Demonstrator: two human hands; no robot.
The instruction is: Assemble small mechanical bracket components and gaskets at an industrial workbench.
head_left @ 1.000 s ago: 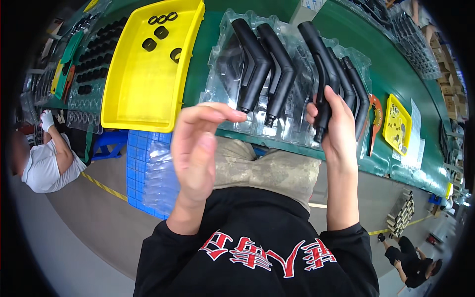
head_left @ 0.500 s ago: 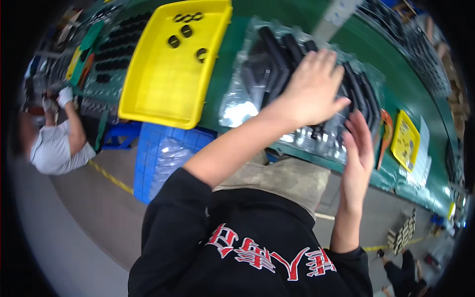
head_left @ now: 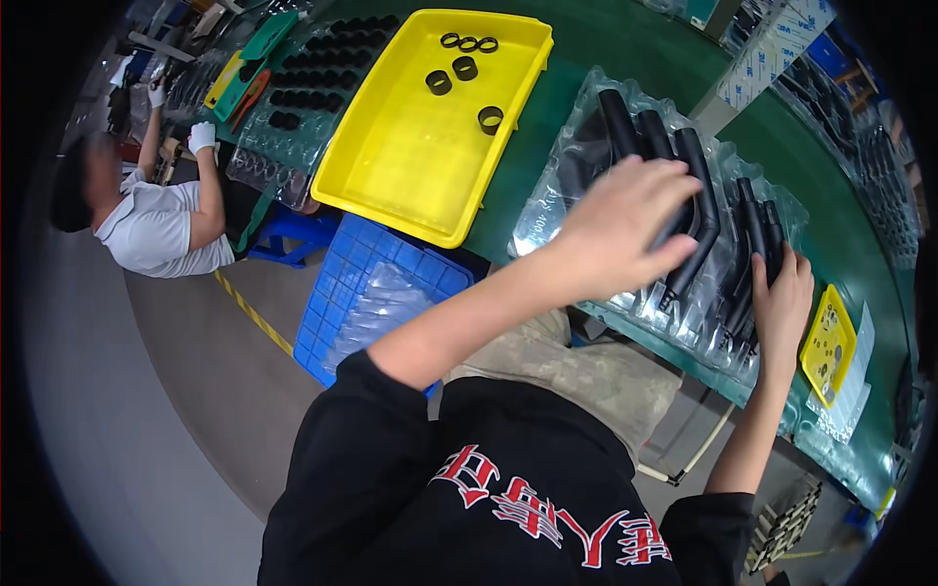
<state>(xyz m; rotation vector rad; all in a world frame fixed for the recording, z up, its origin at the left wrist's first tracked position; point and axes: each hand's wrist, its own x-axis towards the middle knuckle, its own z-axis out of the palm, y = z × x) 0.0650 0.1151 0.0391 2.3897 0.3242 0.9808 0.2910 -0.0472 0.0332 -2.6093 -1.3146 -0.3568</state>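
Several bent black tubes (head_left: 705, 234) lie side by side in a clear plastic tray (head_left: 547, 210) on the green table. My left hand (head_left: 625, 230) reaches across the left group, its fingers curled over a tube and its thumb apart on the near side. That palm hides the middle of the tubes under it. At the tray's right end, my right hand (head_left: 785, 303) closes round the near part of the rightmost tubes (head_left: 757, 225), thumb on their left and fingers on their right. Between the two groups a strip of bare tray shows.
Left of the tray stands a large yellow bin (head_left: 391, 156) with several black rings (head_left: 465, 67). Below it is a blue crate (head_left: 332, 303) with clear plastic trays. A small yellow tray (head_left: 829, 347) lies at right; a metal post (head_left: 757, 73) rises behind. A gloved co-worker (head_left: 161, 220) sits far left.
The whole view has shifted, so the table sits further right and lower. My right hand has come from the tray's near edge onto the rightmost tubes. My left hand has moved left across the tubes.
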